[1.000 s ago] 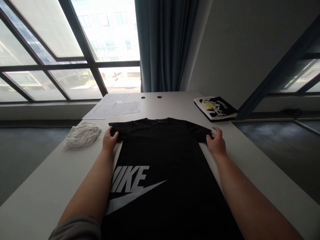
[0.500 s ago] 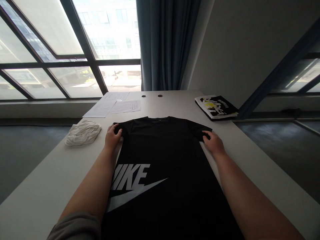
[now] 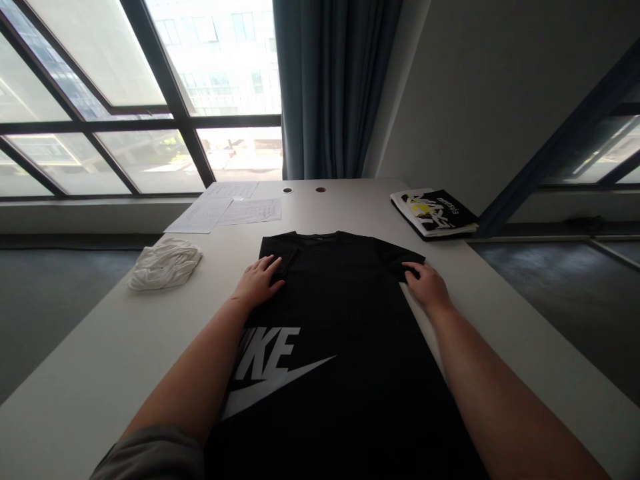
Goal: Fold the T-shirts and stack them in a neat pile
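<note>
A black T-shirt (image 3: pixel 345 307) with a white NIKE print lies spread out flat, its collar toward the far side. Its left sleeve is folded inward over the body. My left hand (image 3: pixel 259 280) rests on that folded sleeve, fingers stretched out and apart. At the other side, my right hand (image 3: pixel 425 283) is at the right sleeve, which still points outward; its fingers are bent and pinch the sleeve's edge. Part of the print is hidden behind my left forearm.
The shirt lies on a white table (image 3: pixel 90 360). A crumpled white cloth (image 3: pixel 165 265) sits left of it. Printed papers (image 3: pixel 200 215) lie at the far left, and a black and white printed packet (image 3: pixel 434 213) at the far right. Two round holes pierce the table's far end.
My left hand has moved right, bringing the left sleeve inward over the shirt, and its fingers have spread. My right hand has closed in on the right sleeve's edge.
</note>
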The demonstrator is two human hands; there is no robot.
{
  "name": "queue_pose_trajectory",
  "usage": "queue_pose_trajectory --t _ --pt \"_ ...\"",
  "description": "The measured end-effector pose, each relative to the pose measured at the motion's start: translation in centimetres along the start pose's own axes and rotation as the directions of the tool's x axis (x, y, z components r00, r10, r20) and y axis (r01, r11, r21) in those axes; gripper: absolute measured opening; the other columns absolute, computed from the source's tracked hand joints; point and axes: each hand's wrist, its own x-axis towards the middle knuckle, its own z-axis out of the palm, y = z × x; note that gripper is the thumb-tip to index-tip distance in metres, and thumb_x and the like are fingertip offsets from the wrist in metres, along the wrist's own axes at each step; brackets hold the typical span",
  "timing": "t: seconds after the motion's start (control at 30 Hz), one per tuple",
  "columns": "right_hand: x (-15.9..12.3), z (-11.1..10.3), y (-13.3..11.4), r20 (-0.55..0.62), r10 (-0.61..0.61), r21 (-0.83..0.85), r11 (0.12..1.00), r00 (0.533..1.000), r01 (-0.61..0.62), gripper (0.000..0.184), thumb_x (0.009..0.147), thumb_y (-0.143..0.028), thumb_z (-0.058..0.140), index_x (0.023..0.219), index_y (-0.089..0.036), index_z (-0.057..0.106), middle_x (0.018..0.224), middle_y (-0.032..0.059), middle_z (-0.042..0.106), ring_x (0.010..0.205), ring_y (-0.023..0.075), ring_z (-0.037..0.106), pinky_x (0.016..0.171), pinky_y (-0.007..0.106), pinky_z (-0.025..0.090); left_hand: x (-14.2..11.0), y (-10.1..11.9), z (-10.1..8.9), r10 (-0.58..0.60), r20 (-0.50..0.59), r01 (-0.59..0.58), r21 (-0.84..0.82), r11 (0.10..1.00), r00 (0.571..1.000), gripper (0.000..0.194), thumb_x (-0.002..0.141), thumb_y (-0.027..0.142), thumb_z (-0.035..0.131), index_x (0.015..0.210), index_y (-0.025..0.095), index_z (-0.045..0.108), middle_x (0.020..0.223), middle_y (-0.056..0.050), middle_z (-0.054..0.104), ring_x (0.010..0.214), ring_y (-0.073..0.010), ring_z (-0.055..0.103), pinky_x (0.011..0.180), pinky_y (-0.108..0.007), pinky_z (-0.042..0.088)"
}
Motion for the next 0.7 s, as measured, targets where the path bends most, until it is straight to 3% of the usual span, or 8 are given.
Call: queue_pose_trajectory --t 0.17,0.3,0.4,0.47,0.6,0.7 --pt "0.1 0.3 -0.2 -0.001 0.037 -0.050 0.998 0.999 -0.037 0.044 0.091 -0.030 0.054 0.126 -0.017 0.076 0.116 0.0155 0.073 0.113 0.0318 0.066 0.110 0.054 0.047 0.4 -0.8 1.5 -0.081 0.160 0.081 0.002 0.997 0.984 0.071 0.103 0.053 0.045 0.163 0.015 0.040 0.173 -0.015 0.026 0.160 -0.0320 0.024 0.129 -0.047 0.023" --pt "0.0 0.7 -0.3 -0.001 0.112 -0.079 0.991 0.994 -0.112 0.046 0.090 -0.030 0.052 0.130 -0.018 0.073 0.126 0.0142 0.073 0.119 0.0335 0.064 0.119 0.067 0.032 0.4 -0.7 2.0 -0.114 0.164 0.110 0.032 0.993 0.980 0.069 0.105 0.053 0.040 0.165 0.019 0.036 0.174 -0.013 0.023 0.162 -0.0314 0.018 0.129 -0.049 0.020" --pt "0.0 0.7 -0.5 0.020 0.137 -0.076 0.988 0.990 -0.135 0.048 0.091 -0.030 0.053 0.134 -0.018 0.070 0.130 0.0143 0.072 0.120 0.0329 0.065 0.120 0.065 0.031 0.4 -0.7 2.3 -0.120 0.152 0.114 0.051 0.992 0.981 0.068 0.105 0.056 0.038 0.165 0.023 0.036 0.174 -0.012 0.024 0.162 -0.0319 0.019 0.129 -0.050 0.020" --pt "0.4 0.6 -0.7 0.034 0.126 -0.076 0.989 0.991 -0.123 0.050 0.091 -0.030 0.053 0.137 -0.017 0.069 0.131 0.0155 0.071 0.120 0.0329 0.065 0.119 0.061 0.037 0.4 -0.8 2.4 -0.135 0.144 0.127 0.062 0.990 0.980 0.069 0.105 0.059 0.038 0.165 0.026 0.036 0.175 -0.011 0.023 0.161 -0.0341 0.020 0.128 -0.051 0.021" --pt "1.9 -0.3 -2.2 0.021 0.023 -0.069 0.997 1.000 -0.021 0.054 0.091 -0.028 0.053 0.142 -0.014 0.065 0.136 0.0180 0.068 0.126 0.0330 0.064 0.112 0.050 0.049 0.5 -0.8 2.4 -0.162 0.130 0.154 0.067 0.986 0.978 0.069 0.103 0.062 0.040 0.165 0.030 0.036 0.175 -0.010 0.022 0.161 -0.0378 0.019 0.127 -0.055 0.022" --pt "2.5 -1.0 -5.2 0.019 -0.171 -0.083 0.982 0.985 0.172 0.057 0.092 -0.025 0.053 0.147 -0.015 0.061 0.149 0.0175 0.060 0.137 0.0349 0.056 0.117 0.053 0.044 0.5 -0.9 2.4 -0.152 0.120 0.147 0.052 0.988 0.981 0.069 0.103 0.062 0.041 0.164 0.031 0.038 0.175 -0.011 0.023 0.161 -0.0377 0.018 0.127 -0.058 0.019"
